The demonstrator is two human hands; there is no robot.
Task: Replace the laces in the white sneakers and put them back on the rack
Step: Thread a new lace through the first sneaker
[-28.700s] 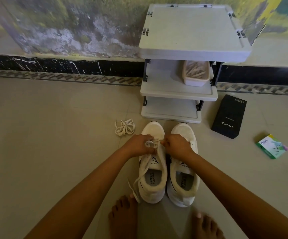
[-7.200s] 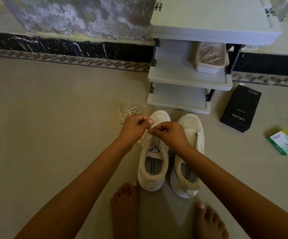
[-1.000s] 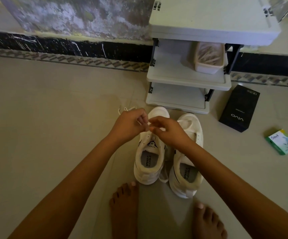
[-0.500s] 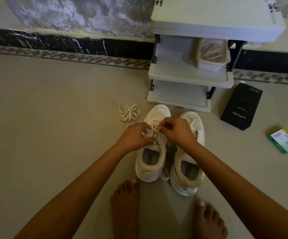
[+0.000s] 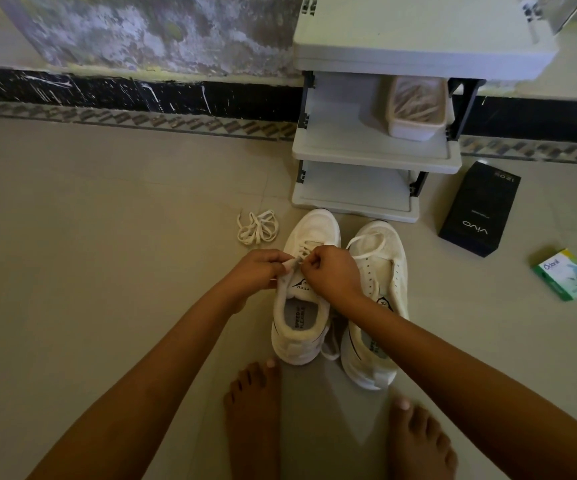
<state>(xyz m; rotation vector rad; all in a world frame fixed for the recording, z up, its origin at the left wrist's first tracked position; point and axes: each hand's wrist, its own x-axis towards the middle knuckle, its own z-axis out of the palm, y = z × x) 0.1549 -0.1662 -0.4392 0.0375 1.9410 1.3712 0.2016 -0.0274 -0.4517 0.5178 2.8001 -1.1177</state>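
left hand (image 5: 257,268) pinched on lace (image 5: 302,252) | right hand (image 5: 332,270) pinched on same lace, over left sneaker (image 5: 302,306) | tub (image 5: 415,109) on rack (image 5: 377,147): pale laces inside

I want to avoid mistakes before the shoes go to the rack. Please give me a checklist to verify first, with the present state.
1. Left sneaker lace tied: cannot tell; left hand and right hand cover it.
2. Right sneaker laced: not ok, lace loose.
3. Rack bottom shelf free: ok.
4. Middle shelf free: not ok, tub there.
5. Loose lace off floor: not ok.
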